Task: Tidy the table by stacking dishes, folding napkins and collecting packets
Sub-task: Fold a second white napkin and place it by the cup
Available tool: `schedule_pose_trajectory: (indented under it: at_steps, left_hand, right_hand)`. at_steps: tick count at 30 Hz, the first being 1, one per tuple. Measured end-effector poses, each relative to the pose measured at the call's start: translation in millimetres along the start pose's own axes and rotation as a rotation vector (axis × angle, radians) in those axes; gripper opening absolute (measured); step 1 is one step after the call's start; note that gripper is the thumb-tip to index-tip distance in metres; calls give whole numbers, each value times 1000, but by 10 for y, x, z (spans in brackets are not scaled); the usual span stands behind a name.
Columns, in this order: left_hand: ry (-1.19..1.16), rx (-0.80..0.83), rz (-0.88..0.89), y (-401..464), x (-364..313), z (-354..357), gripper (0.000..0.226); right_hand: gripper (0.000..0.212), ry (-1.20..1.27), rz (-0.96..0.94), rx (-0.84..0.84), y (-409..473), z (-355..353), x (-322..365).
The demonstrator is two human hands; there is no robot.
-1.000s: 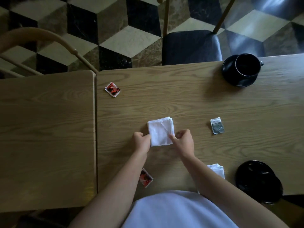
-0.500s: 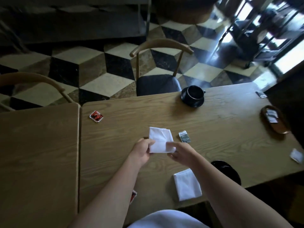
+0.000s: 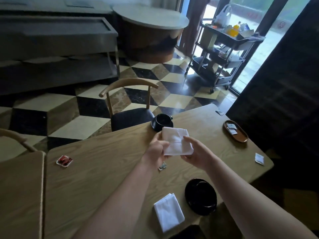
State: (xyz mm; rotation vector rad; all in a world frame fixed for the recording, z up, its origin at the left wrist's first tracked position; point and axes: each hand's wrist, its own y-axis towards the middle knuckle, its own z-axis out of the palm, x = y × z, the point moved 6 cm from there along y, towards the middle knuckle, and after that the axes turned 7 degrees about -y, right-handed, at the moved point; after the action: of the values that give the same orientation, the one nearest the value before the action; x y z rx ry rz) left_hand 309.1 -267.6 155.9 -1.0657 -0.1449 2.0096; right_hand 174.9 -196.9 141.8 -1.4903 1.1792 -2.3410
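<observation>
Both hands held a folded white napkin (image 3: 177, 141) above the wooden surface (image 3: 103, 169).

The left hand (image 3: 156, 150) gripped its left edge with curled fingers, and the right hand (image 3: 196, 155) pinched its right side, thumb on top. A second folded napkin (image 3: 168, 213) lay near the front edge beside a black saucer (image 3: 201, 196). A black cup on a saucer (image 3: 162, 122) sat at the far edge, a red packet (image 3: 64, 160) lay to the left, and a wooden tray (image 3: 239, 137) with packets sat to the right.
</observation>
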Motion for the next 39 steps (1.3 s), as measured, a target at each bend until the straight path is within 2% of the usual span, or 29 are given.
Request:
schedule_pose_trajectory:
  at_steps: [4, 9, 13, 16, 18, 21, 27, 31, 33, 35, 37, 39]
  left_hand:
    - [30, -32, -9, 280, 102, 272, 56]
    - [36, -156, -41, 866, 433, 597, 41]
    - [-25, -300, -71, 1488, 829, 842, 23]
    - [-163, -423, -191, 1852, 1288, 923, 13]
    - [-227, -496, -255, 2011, 1568, 930, 11]
    - [-274, -614, -241, 2309, 1762, 901, 13]
    - [-162, -774, -89, 3024, 1607, 741, 13]
    - [-47, -862, 24, 3470, 1380, 608, 13]
    - [-88, -924, 38, 3626, 1288, 497, 14]
    - [-238, -976, 19, 3789, 1254, 376, 6]
    - [-365, -1004, -15, 3917, 1264, 286, 8]
    - [-385, -1040, -50, 4014, 1318, 191, 7]
  right_hand:
    - [43, 1, -80, 66, 153, -279, 330]
    - [40, -126, -140, 101, 636, -858, 731]
    - [40, -142, -84, 81, 1300, -1468, 923]
    - [27, -128, -19, 83, 1724, -1818, 970]
    - [25, -128, 23, 70, 1956, -1985, 956]
    - [23, -205, 79, 69, 2340, -2153, 924]
    - [21, -624, 13, -36, 3186, -2171, 1229]
    - [18, -785, -99, -51, 3716, -1939, 1563]
    - [16, -881, -152, -37, 3919, -1769, 1671]
    - [16, -958, -174, -29, 4135, -1624, 1717]
    - [17, -1044, -156, -50, 4301, -1554, 1697]
    - [17, -1161, -138, -73, 4434, -1554, 1622]
